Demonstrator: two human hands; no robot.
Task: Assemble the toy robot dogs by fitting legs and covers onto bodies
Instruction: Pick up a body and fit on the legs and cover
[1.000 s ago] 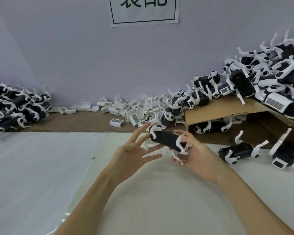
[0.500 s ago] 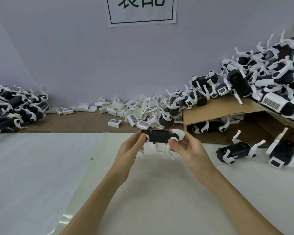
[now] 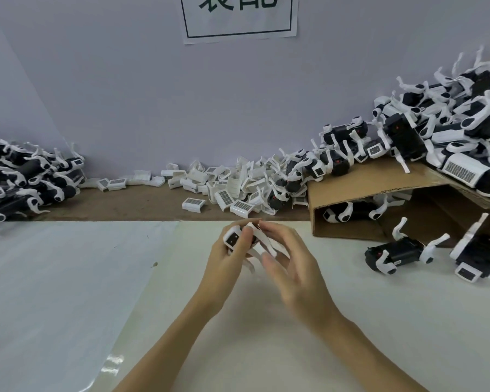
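White sheeting (image 3: 68, 292) covers my table under a lilac wall, where a paper sign (image 3: 239, 17) is cut off at the top. My left hand (image 3: 228, 260) curls round one toy dog (image 3: 239, 239), held above the table's middle, its body mostly hidden by my fingers. My right hand (image 3: 290, 264) is blurred, fingers loosely spread against a white leg (image 3: 265, 241); whether it grips I cannot tell. Two dog heaps, left (image 3: 26, 179) and right (image 3: 450, 131), and loose covers (image 3: 224, 188) are too tangled to count. One cardboard box (image 3: 379, 190) lies tipped.
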